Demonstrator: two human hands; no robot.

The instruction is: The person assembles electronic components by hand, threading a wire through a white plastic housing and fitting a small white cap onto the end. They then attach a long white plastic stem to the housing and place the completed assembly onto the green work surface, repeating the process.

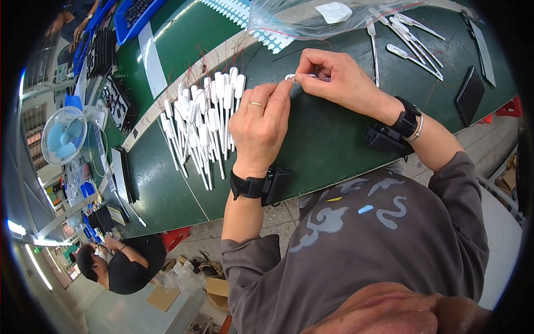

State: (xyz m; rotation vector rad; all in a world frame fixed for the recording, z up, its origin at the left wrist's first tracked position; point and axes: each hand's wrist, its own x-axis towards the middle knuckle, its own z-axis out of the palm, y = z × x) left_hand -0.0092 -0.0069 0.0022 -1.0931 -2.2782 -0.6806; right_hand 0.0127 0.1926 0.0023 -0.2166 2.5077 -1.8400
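Above the green table, my left hand (258,125) and my right hand (342,80) meet with closed fingertips. Between them shows a small white part (290,77); its kind is mostly hidden by the fingers. A ring and a black wrist strap are on my left side, and another black strap is on my right wrist. Close by on the left lies a dense pile of white paddle-headed sticks (214,119) with thin red wires trailing from the far end. At the far right are several similar sticks with clearer, shinier heads (409,42).
A clear plastic bag (300,22) and a sheet of white round stickers (272,40) lie at the back. A black flat case (469,96) rests near the right edge. On the left stand a blue tray (136,19) and a fan (64,135); a person (125,261) sits beyond.
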